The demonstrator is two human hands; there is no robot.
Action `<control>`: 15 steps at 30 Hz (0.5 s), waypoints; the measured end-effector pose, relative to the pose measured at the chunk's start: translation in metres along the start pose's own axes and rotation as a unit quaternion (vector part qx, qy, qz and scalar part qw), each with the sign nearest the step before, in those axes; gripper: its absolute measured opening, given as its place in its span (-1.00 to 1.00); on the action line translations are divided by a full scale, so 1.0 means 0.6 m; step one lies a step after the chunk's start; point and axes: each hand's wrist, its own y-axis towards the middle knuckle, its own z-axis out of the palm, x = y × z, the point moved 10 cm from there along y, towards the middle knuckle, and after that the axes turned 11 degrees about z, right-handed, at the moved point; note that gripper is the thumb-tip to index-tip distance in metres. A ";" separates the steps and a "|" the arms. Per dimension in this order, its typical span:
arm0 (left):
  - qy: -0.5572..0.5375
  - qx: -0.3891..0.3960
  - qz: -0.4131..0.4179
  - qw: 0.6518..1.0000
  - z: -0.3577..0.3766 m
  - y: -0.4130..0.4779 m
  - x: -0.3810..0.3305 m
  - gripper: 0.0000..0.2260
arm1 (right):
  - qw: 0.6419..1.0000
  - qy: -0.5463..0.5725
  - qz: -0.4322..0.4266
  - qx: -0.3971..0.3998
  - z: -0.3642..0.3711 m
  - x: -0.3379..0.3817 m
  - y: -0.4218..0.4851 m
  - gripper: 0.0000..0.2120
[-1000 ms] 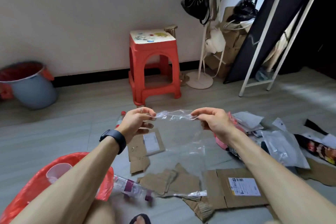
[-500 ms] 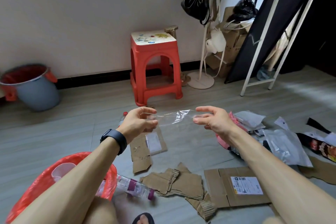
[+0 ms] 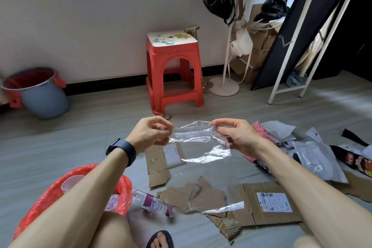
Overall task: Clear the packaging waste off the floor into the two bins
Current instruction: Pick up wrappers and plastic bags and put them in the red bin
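A clear plastic bag [image 3: 198,141] hangs stretched between my two hands above the floor. My left hand [image 3: 150,131] pinches its left top corner; my right hand [image 3: 234,134] pinches its right edge. Below lie torn cardboard pieces [image 3: 191,194], a flattened carton with a label [image 3: 267,203], a crushed plastic bottle [image 3: 151,203] and grey and pink mailer bags [image 3: 318,159]. A bin lined with a red bag [image 3: 88,183] stands under my left forearm. A second blue bin with a red liner [image 3: 38,92] stands by the far wall on the left.
A red plastic stool [image 3: 174,70] stands against the wall ahead. A coat stand base [image 3: 223,86], stacked boxes and a white rack [image 3: 291,50] fill the right corner. My knee and sandalled foot [image 3: 161,239] are at the bottom.
The clear bag has dropped open again and hangs longer between my hands, which have shifted slightly apart. The view has tilted a little.
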 end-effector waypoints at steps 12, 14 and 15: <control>-0.144 0.029 -0.096 0.985 0.025 -0.015 0.013 -0.79 | 0.996 0.033 -0.062 -0.064 0.004 0.036 -0.013 -0.74; -0.156 0.049 -0.109 0.980 0.031 -0.021 0.018 -0.66 | 0.996 0.046 -0.055 -0.057 0.003 0.033 -0.013 -0.75; -0.159 0.053 -0.110 0.980 0.032 -0.022 0.019 -0.60 | 0.995 0.060 -0.054 -0.052 0.003 0.031 -0.013 -0.76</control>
